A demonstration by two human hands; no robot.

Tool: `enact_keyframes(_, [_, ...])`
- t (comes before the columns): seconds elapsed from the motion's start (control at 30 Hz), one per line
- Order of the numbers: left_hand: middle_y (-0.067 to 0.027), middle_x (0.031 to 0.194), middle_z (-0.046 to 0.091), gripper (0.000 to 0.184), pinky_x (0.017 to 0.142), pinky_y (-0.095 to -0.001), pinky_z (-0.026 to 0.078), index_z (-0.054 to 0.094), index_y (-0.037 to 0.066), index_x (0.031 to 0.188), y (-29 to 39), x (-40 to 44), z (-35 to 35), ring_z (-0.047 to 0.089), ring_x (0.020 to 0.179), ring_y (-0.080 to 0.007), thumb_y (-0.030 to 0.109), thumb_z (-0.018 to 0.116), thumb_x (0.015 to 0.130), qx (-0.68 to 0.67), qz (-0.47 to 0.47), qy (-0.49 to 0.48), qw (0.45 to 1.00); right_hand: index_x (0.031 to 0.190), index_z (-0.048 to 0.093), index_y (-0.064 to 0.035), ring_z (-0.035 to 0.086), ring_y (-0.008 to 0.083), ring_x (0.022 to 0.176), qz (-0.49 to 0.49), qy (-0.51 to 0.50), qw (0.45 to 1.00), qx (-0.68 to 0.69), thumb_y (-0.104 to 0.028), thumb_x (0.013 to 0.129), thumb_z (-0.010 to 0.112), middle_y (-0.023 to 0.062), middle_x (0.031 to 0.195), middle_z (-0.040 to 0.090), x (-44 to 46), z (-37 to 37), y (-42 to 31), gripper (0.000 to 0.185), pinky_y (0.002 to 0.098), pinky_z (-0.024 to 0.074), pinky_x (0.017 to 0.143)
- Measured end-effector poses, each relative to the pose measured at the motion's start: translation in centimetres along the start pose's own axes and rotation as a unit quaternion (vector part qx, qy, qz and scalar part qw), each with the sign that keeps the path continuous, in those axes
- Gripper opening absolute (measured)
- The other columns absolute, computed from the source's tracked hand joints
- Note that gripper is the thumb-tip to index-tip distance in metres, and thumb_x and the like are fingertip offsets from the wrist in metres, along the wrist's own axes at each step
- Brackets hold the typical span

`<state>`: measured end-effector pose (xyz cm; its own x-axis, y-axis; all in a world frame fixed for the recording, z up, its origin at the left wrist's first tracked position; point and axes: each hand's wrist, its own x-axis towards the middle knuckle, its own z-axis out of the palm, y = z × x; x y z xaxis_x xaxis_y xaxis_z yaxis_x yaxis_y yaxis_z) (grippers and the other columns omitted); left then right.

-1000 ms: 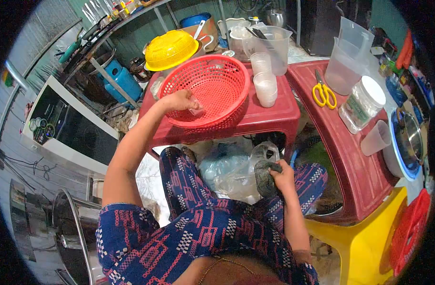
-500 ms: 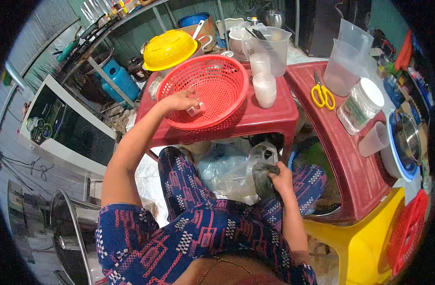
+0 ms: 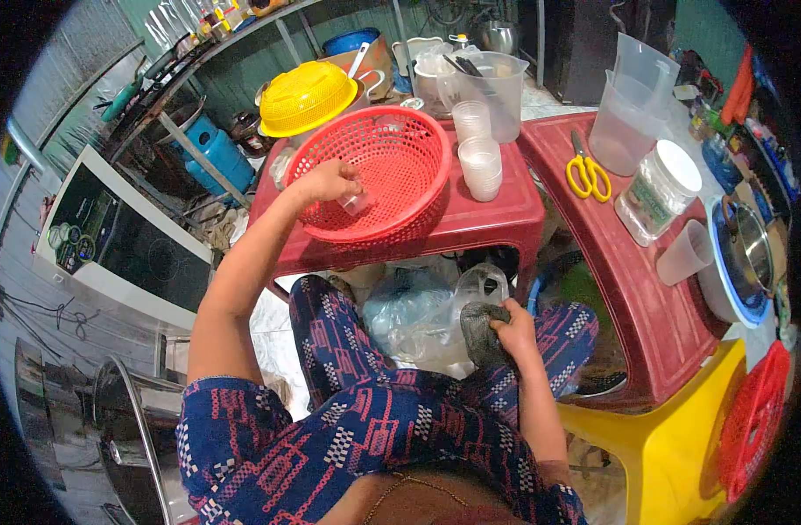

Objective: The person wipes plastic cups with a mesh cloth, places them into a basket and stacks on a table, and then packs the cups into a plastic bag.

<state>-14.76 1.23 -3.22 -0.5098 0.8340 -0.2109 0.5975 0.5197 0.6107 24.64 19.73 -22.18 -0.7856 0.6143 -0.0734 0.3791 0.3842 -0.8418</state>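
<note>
My left hand [image 3: 329, 182] is over the left side of a red perforated plastic basket [image 3: 405, 188], fingers closed on a small clear plastic piece [image 3: 355, 204]. The exact kind of that piece is too small to make out. Low in front of my lap, my right hand [image 3: 516, 331] grips a dark grey-green mesh cloth [image 3: 484, 337], thumb on its upper edge. Right of the basket stands a stack of small clear plastic cups [image 3: 481, 171], with another cup stack [image 3: 471, 121] behind it.
A red table [image 3: 497, 213] bears the basket. Yellow scissors [image 3: 588, 175], a white-lidded jar [image 3: 659, 197] and clear measuring jugs [image 3: 628, 122] stand on a second red table at right. A yellow colander [image 3: 309, 96] sits behind the basket. Clear plastic bags [image 3: 409, 315] lie below, between my legs.
The whole view has shifted slightly. My left hand stays at the basket with the small clear plastic piece, its fingers turned a little. The right hand keeps the mesh cloth near the same place.
</note>
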Motion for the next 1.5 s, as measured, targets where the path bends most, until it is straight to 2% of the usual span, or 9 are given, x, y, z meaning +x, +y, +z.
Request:
enact_keyframes(0.27, [-0.0052,0.076,0.065,0.029,0.066,-0.0293,0.047,0.067,0.0,0.094,4.6,-2.2,0.2,0.058,0.071,-0.011,0.027,0.063,0.083,0.115,0.055,0.214,0.968,0.098,0.055,-0.0013,0.06,0.0261,0.079,-0.025,0.042,0.992,0.113,-0.015,0.077,0.067,0.0135,0.087,0.063,0.6,0.6,1.2,0.028,0.0344,0.0467,0.07])
enact_keyframes(0.43, [0.0035,0.073,0.06,0.019,0.059,-0.0211,0.042,0.067,0.004,0.093,13.0,-8.1,4.7,0.052,0.066,-0.004,0.02,0.059,0.086,-0.199,0.101,0.207,0.952,0.105,0.052,-0.005,0.058,0.0162,0.08,0.12,0.012,0.894,0.432,-0.012,0.082,0.062,0.005,0.093,0.061,-1.1,-3.0,-5.3,0.026,0.0288,0.048,0.069])
enact_keyframes(0.57, [-0.0057,0.077,0.063,0.019,0.066,-0.0261,0.046,0.066,0.001,0.086,16.8,-11.2,11.9,0.056,0.07,-0.0095,0.019,0.063,0.084,-0.167,0.266,0.161,0.936,0.114,0.047,-0.0058,0.057,0.0181,0.091,-0.097,0.131,0.809,0.564,-0.018,0.088,0.054,0.0086,0.105,0.057,-3.6,-5.6,-12.4,0.029,0.0308,0.0479,0.079])
enact_keyframes(0.63, [-0.0068,0.074,0.061,0.022,0.058,-0.0268,0.043,0.065,0.001,0.087,17.2,-10.6,15.3,0.053,0.063,-0.0091,0.023,0.062,0.085,-0.227,0.238,0.152,0.932,0.116,0.048,-0.0043,0.052,0.0237,0.104,-0.164,0.152,0.813,0.538,-0.019,0.087,0.051,0.0131,0.115,0.052,-4.8,-6.3,-14.6,0.033,0.0359,0.042,0.091])
enact_keyframes(0.7, [-0.0084,0.073,0.06,0.021,0.058,-0.0275,0.043,0.065,0.001,0.089,17.3,-9.4,18.0,0.055,0.064,-0.0118,0.021,0.061,0.084,-0.33,0.214,0.1,0.914,0.118,0.05,-0.0025,0.044,0.0299,0.116,-0.322,0.259,0.908,0.07,-0.018,0.083,0.05,0.0173,0.124,0.045,-5.2,-6.7,-15.2,0.038,0.041,0.0322,0.101])
enact_keyframes(0.83, [-0.011,0.072,0.058,0.019,0.059,-0.0299,0.044,0.063,0.0,0.089,17.6,-8.7,20.2,0.057,0.064,-0.0187,0.019,0.059,0.084,-0.338,0.262,0.158,0.89,0.111,0.055,-0.002,0.039,0.0394,0.118,-0.424,0.24,0.873,-0.026,-0.013,0.078,0.053,0.0223,0.125,0.043,-3.6,-5.0,-14.3,0.035,0.0439,0.0291,0.101])
enact_keyframes(1.03, [-0.011,0.076,0.057,0.015,0.065,-0.0357,0.046,0.063,0.003,0.083,17.7,-9.9,20.7,0.057,0.07,-0.0276,0.018,0.063,0.08,-0.16,0.353,0.236,0.891,0.104,0.057,-0.0029,0.054,0.0192,0.096,-0.142,0.171,0.914,0.34,-0.011,0.084,0.048,0.0094,0.104,0.057,-2.1,-6.6,-14.2,0.023,0.0297,0.0406,0.085])
enact_keyframes(1.2, [-0.0125,0.091,0.057,0.017,0.068,-0.0371,0.047,0.064,0.005,0.086,16.3,-8.8,20.5,0.056,0.081,-0.0286,0.02,0.066,0.077,-0.056,0.444,0.225,0.865,0.103,0.057,-0.0022,0.058,0.0176,0.09,0.08,0.11,0.781,0.61,-0.02,0.089,0.049,0.0054,0.097,0.061,-1.2,-5.6,-12.6,0.024,0.0297,0.0454,0.083])
enact_keyframes(1.5, [-0.0123,0.08,0.058,0.018,0.065,-0.036,0.046,0.064,0.004,0.084,14.4,-7.9,21.7,0.056,0.075,-0.0291,0.022,0.063,0.081,-0.104,0.246,0.243,0.933,0.118,0.051,-0.0022,0.057,0.0188,0.097,0.049,0.021,0.738,0.673,-0.026,0.096,0.041,0.0079,0.109,0.058,-2.9,-4.2,-13.4,0.034,0.0323,0.0461,0.084])
